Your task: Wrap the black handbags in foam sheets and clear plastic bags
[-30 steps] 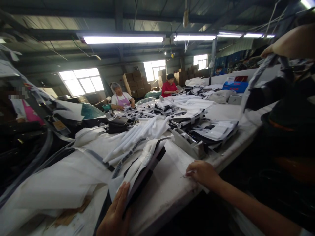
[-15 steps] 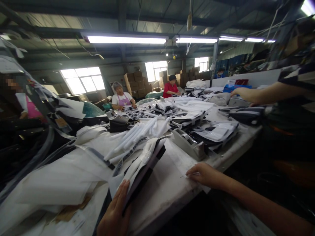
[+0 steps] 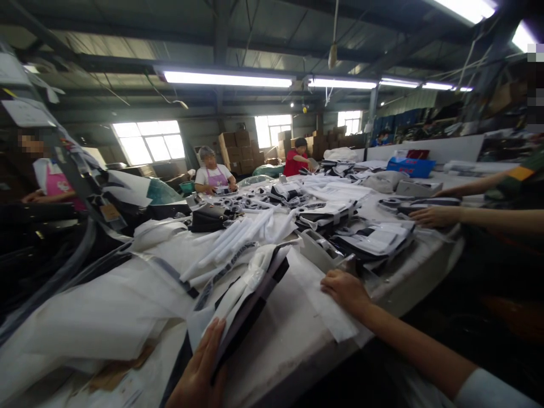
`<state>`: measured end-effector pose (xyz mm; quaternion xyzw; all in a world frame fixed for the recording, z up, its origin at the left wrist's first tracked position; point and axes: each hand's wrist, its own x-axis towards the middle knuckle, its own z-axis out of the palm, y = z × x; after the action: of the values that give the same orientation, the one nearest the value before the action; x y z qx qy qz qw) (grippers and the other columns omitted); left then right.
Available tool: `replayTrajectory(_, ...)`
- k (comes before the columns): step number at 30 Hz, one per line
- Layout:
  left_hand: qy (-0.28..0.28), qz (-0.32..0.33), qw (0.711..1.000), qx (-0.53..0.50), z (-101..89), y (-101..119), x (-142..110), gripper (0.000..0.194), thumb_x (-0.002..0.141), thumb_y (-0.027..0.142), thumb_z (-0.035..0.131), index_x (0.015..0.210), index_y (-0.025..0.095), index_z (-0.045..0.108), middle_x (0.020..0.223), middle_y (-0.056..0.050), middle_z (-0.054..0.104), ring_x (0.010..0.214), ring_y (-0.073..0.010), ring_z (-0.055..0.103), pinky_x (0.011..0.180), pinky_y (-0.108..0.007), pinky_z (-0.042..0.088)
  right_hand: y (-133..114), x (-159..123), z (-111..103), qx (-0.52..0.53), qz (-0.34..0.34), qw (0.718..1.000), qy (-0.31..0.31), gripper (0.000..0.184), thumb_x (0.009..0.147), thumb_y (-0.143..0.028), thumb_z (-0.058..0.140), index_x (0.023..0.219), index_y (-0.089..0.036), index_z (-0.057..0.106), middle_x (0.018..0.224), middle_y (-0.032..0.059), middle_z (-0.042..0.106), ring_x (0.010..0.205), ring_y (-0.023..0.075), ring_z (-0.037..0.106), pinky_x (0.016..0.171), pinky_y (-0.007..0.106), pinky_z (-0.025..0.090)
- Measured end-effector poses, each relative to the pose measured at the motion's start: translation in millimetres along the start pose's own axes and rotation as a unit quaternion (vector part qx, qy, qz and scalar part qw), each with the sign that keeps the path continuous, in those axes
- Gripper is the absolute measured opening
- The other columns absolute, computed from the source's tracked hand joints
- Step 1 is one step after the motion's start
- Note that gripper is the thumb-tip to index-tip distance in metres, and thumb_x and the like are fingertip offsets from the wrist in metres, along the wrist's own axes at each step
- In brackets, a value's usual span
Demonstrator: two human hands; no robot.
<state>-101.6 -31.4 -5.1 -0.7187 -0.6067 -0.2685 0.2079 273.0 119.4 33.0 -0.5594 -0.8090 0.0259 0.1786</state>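
Observation:
My left hand (image 3: 202, 365) lies along the near edge of a black and white bag (image 3: 244, 303), its fingers pressed together on the white side and its thumb hidden. White wrapping covers the bag's strap and is bunched near the top. My right hand (image 3: 348, 290) is closed, with fingers curled at the front end of a grey tape dispenser (image 3: 317, 249). Whatever its fingertips hold cannot be made out. Below that hand a white sheet strip (image 3: 325, 309) lies on the table (image 3: 276, 351) and reaches its front edge.
White sheets (image 3: 102, 306) spread at left. Behind are rolled white tubes (image 3: 236, 235), a black bag (image 3: 208, 218) and stacked wrapped bags (image 3: 374, 238). At right, a co-worker's hands (image 3: 437, 215) touch another bag. A blue box (image 3: 410, 166) stands farther back. More people work across the table.
My right hand has gone from the white strip up to the dispenser's front end, its fingers more curled. The co-worker's arms at right have come lower onto a bag. My left hand stays put.

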Motion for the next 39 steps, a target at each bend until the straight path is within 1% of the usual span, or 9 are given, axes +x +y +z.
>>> replayTrajectory(6,0.008,-0.014,1.0,-0.007,-1.0,1,1,0.07,0.094,0.016,0.045,0.156,0.032,0.016,0.145,-0.001,0.053,0.116,-0.0214,0.064,0.091,-0.028,0.057,-6,18,-14,0.042,0.002,0.996,0.079,0.029,0.097,-0.033,0.049,0.089,-0.022,0.075,0.098,0.0066,0.075,0.093,0.0234,0.069,0.08,0.03,0.049)
replayTrajectory(11,0.014,-0.057,0.998,-0.024,-4.1,3,4,0.07,0.094,0.019,0.047,0.155,0.037,0.017,0.144,0.002,0.054,0.114,-0.0217,0.065,0.086,-0.028,0.06,-48,9,-15,0.128,-0.066,0.984,0.102,0.03,0.101,-0.034,0.044,0.109,-0.024,0.071,0.116,0.0052,0.073,0.107,0.0207,0.068,0.093,0.028,0.049)
replayTrajectory(18,0.011,-0.101,0.995,-0.019,-6.8,5,5,0.07,0.093,0.021,0.052,0.154,0.036,0.02,0.142,0.001,0.056,0.114,-0.0221,0.066,0.081,-0.027,0.06,-112,-59,13,0.246,-0.216,0.94,-0.099,0.023,0.095,-0.028,0.053,0.105,-0.024,0.072,0.1,0.0047,0.077,0.092,0.0191,0.072,0.083,0.024,0.052)
replayTrajectory(21,0.004,-0.097,0.995,-0.018,-7.3,5,5,0.072,0.092,0.02,0.053,0.154,0.035,0.02,0.143,0.0,0.055,0.115,-0.0226,0.065,0.081,-0.027,0.06,-112,-63,11,0.278,-0.221,0.924,-0.14,0.023,0.093,-0.039,0.058,0.099,-0.024,0.074,0.094,0.003,0.077,0.088,0.0189,0.072,0.083,0.024,0.053)
replayTrajectory(24,-0.003,-0.104,0.994,-0.022,-7.7,6,5,0.071,0.092,0.018,0.051,0.154,0.035,0.022,0.144,0.001,0.055,0.117,-0.0224,0.064,0.082,-0.027,0.059,-106,-44,16,0.25,-0.121,0.959,-0.058,0.034,0.098,-0.039,0.048,0.111,-0.02,0.072,0.113,0.0095,0.074,0.107,0.0225,0.068,0.097,0.031,0.05)
replayTrajectory(28,0.015,-0.111,0.993,-0.033,-8.3,6,4,0.071,0.092,0.019,0.051,0.154,0.035,0.021,0.144,0.001,0.054,0.117,-0.0222,0.064,0.083,-0.027,0.059,-106,-19,40,0.12,-0.026,0.99,-0.065,0.067,0.089,-0.045,0.063,0.142,-0.007,0.05,0.151,0.0256,0.04,0.143,0.0397,0.032,0.117,0.056,0.027)
replayTrajectory(30,0.024,-0.118,0.992,-0.031,-8.9,6,4,0.071,0.092,0.021,0.052,0.154,0.036,0.021,0.143,0.001,0.056,0.116,-0.0224,0.064,0.081,-0.027,0.059,-110,-15,48,0.129,-0.083,0.983,-0.105,0.077,0.083,-0.053,0.069,0.144,-0.009,0.049,0.153,0.0258,0.035,0.144,0.0417,0.027,0.117,0.057,0.024)
replayTrajectory(34,0.036,-0.134,0.99,-0.028,-10.5,4,2,0.069,0.093,0.023,0.053,0.153,0.037,0.022,0.141,0.001,0.057,0.116,-0.0223,0.065,0.077,-0.026,0.059,-116,-14,46,0.201,-0.293,0.919,-0.169,0.052,0.093,-0.055,0.054,0.139,-0.031,0.055,0.149,0.0084,0.049,0.142,0.0286,0.038,0.119,0.051,0.023)
replayTrajectory(39,0.048,-0.107,0.993,-0.032,-9.9,3,-1,0.07,0.092,0.021,0.053,0.154,0.033,0.023,0.143,-0.002,0.056,0.119,-0.0232,0.063,0.083,-0.028,0.059,-122,-5,48,0.186,-0.231,0.947,-0.126,0.06,0.094,-0.053,0.053,0.144,-0.02,0.049,0.152,0.0164,0.043,0.143,0.0328,0.035,0.118,0.054,0.024)
